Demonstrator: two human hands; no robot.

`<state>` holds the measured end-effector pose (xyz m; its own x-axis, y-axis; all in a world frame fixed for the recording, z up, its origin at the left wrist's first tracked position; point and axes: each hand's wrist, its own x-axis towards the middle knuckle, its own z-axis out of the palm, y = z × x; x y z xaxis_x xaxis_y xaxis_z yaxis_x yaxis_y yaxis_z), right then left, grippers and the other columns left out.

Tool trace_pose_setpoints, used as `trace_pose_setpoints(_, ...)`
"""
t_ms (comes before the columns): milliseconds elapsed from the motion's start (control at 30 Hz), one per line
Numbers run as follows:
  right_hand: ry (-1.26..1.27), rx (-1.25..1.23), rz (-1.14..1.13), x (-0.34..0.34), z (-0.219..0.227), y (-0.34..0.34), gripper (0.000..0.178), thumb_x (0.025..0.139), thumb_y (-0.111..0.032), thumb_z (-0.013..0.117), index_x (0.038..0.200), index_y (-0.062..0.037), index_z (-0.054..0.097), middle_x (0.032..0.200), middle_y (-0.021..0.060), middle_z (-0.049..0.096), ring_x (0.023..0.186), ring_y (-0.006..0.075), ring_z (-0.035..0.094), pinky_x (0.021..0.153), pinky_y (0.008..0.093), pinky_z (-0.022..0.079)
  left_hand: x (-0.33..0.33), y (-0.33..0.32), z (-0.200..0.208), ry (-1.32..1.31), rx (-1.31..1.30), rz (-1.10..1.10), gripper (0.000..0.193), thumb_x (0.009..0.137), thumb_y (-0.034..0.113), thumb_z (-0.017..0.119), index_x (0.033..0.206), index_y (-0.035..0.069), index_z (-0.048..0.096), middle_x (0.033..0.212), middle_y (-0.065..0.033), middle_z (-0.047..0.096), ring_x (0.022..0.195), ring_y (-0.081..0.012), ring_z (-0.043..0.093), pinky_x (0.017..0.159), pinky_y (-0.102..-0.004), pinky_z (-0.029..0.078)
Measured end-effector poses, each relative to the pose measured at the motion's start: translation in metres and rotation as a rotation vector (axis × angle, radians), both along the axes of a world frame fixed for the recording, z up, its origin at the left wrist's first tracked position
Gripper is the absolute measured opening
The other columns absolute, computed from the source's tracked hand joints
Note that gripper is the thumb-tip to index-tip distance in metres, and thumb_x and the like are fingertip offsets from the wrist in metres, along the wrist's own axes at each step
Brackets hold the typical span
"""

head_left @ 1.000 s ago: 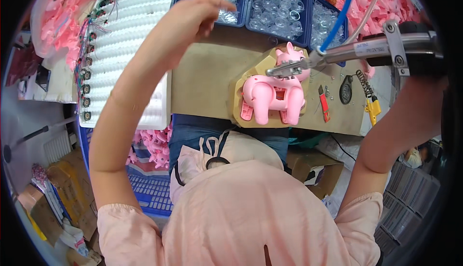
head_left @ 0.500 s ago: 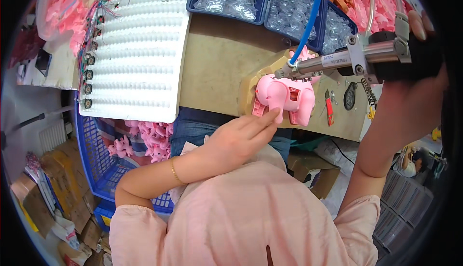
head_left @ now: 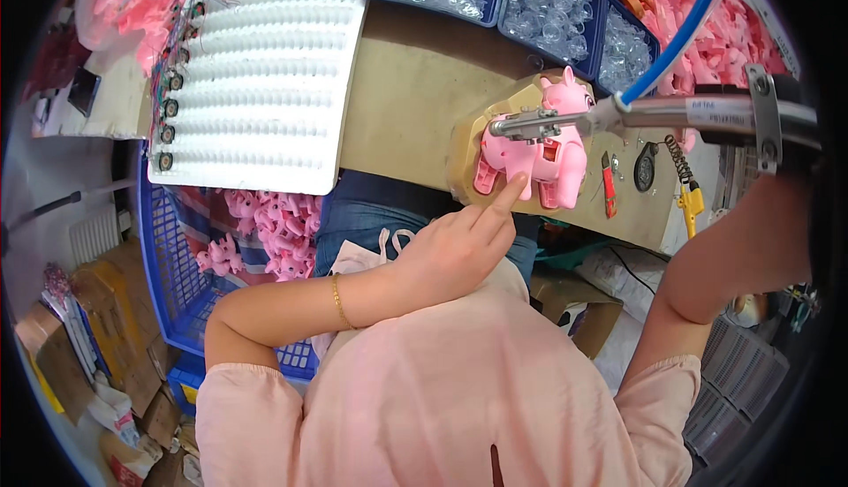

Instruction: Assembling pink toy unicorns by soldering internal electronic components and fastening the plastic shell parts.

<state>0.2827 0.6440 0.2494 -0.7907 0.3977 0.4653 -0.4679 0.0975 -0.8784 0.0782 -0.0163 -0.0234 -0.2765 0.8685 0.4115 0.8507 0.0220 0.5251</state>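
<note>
A pink toy pony point(head_left: 570, 169) lies on its side in a tan holder block point(head_left: 463, 156) near the table's front edge. Red recesses show in its body and feet. My left hand point(head_left: 464, 244) touches one of its legs with the stretched index fingertip, while the other fingers bend loosely around nothing. Above the pony reaches a long metal powered screwdriver point(head_left: 698, 114) with a blue hose; its jawed tip is over the body. My right forearm point(head_left: 742, 253) rises toward the tool's dark rear end, but the right hand is lost at the dark rim.
A white ridged tray point(head_left: 265, 90) with small round wired parts along its edge covers the left. Blue bins point(head_left: 433, 19) of clear plastic pieces stand behind. A red cutter point(head_left: 609, 188) and a yellow hanging tool point(head_left: 692, 200) lie right. A blue basket point(head_left: 177, 284) holds pink ponies.
The view has shifted. The screwdriver lies further back over the pony, whose head now shows beside the shaft. My right hand, earlier at the tool's dark grip, has passed out of sight.
</note>
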Motion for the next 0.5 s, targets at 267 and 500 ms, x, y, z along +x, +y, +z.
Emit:
trace_pose_setpoints(267,0.018,-0.019,-0.060,-0.183,-0.086,-0.460,0.010,0.086,-0.011,0.044,0.084,-0.0013,0.044,0.084,0.0064,0.043,0.075,0.0158,0.041,0.072,0.0291,0.035,0.009,0.002,-0.006,0.040,0.074,0.108,0.015,0.066,0.007,0.057,0.078,-0.002,0.054,0.138,-0.0291,0.036,0.065,-0.0147,0.053,0.057,-0.0235,0.049)
trace_pose_setpoints(500,0.029,0.025,-0.166,-0.211,-0.090,-0.512,0.009,0.085,-0.012,0.045,0.081,-0.0048,0.041,0.082,0.0048,0.042,0.072,0.0143,0.039,0.068,0.0274,0.033,0.010,0.001,-0.006,0.135,0.045,0.132,0.011,0.068,0.009,0.056,0.071,-0.001,0.053,0.135,-0.0322,0.037,0.064,-0.0143,0.053,0.057,-0.0230,0.049)
